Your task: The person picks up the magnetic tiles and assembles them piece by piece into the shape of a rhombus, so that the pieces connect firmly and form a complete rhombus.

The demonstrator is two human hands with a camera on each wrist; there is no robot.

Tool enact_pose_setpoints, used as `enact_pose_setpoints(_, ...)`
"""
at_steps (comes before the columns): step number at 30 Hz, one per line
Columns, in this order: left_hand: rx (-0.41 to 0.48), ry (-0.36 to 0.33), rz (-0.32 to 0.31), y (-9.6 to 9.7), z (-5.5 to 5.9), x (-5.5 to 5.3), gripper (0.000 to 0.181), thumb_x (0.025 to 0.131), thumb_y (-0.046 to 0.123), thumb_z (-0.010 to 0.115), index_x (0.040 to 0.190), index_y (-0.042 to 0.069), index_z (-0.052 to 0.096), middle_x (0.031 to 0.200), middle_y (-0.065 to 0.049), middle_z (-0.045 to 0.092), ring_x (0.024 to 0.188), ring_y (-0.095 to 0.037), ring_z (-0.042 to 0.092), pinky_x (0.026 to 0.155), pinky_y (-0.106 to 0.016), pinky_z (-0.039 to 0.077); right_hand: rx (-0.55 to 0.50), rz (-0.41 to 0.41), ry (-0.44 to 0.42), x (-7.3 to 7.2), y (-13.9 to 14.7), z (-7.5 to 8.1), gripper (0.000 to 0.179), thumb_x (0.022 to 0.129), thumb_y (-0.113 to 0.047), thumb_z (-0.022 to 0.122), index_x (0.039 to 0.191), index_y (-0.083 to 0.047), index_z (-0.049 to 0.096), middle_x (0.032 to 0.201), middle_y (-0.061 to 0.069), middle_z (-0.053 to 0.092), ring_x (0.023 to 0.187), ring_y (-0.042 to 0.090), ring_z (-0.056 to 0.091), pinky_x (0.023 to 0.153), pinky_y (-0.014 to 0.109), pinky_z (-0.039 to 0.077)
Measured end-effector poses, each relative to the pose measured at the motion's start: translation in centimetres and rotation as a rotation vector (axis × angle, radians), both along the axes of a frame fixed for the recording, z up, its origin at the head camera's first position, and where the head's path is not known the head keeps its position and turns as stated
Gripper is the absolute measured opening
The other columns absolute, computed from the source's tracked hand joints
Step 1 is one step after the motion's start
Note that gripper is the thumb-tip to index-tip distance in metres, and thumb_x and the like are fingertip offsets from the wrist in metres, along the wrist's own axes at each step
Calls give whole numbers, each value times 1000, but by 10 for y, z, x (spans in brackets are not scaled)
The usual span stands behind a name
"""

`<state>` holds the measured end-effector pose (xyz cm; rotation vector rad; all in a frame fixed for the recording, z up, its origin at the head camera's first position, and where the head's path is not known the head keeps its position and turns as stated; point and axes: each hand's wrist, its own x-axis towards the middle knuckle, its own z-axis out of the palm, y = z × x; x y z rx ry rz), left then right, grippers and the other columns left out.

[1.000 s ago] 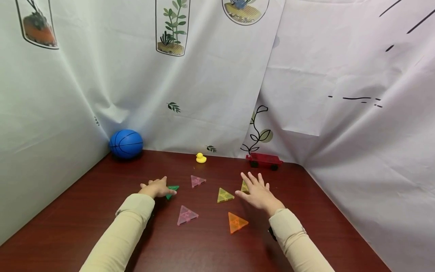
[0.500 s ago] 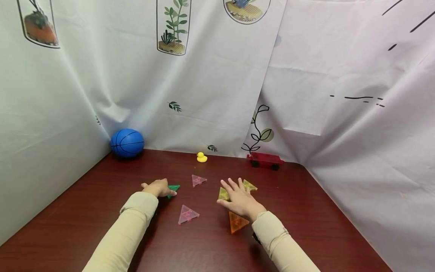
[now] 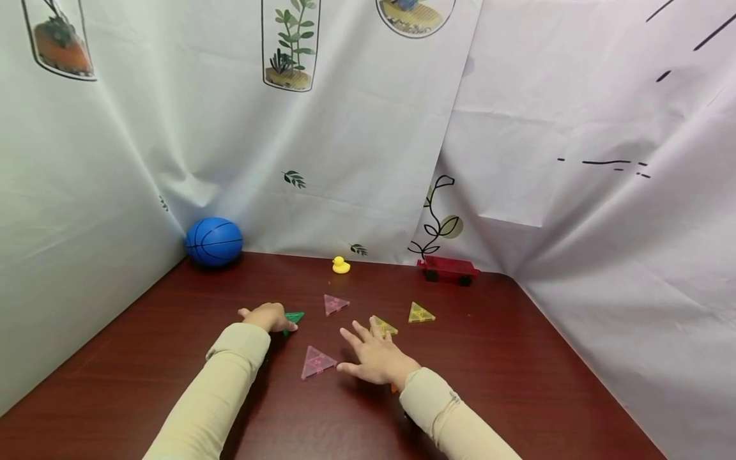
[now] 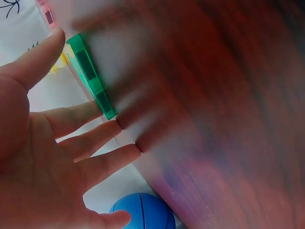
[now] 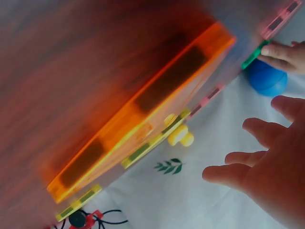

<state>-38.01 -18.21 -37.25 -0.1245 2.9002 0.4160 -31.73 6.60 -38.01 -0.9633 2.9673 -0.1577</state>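
On the far left of the dark red wood-grain table (image 3: 517,396) sits a blue ball (image 3: 214,242). Nearer, the left hand (image 3: 266,317), fingers extended, is at a green translucent triangular tile (image 3: 294,319); whether it touches cannot be told. Next come two pink translucent triangular tiles (image 3: 317,363), then the empty right hand (image 3: 376,358), fingers spread, above an orange translucent triangular tile (image 5: 121,131). Two yellow translucent triangular tiles (image 3: 421,313) lie beyond. Reaching seems the current step; the next move likely calls for lowering the right fingertips.
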Motion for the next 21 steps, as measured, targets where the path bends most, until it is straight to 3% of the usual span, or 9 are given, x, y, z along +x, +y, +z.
enact_pose_setpoints(12,71,-27,26,-1,4,3,49,73,35,68,103,-1,56,98,-18,52,88,-32,46,81,-65,16,108,47,-11,7,-13,-5,69,79,-61,43,137,-27,28,142,3,20,128,37,5,94,57,18)
enact_pose_setpoints(21,56,29,28,0,2,1,47,68,32,73,99,-1,58,95,-20,54,87,-32,49,81,-65,16,204,49,4,12,-20,-7,65,77,-66,41,132,-30,38,141,-1,22,128,34,8,93,55,24)
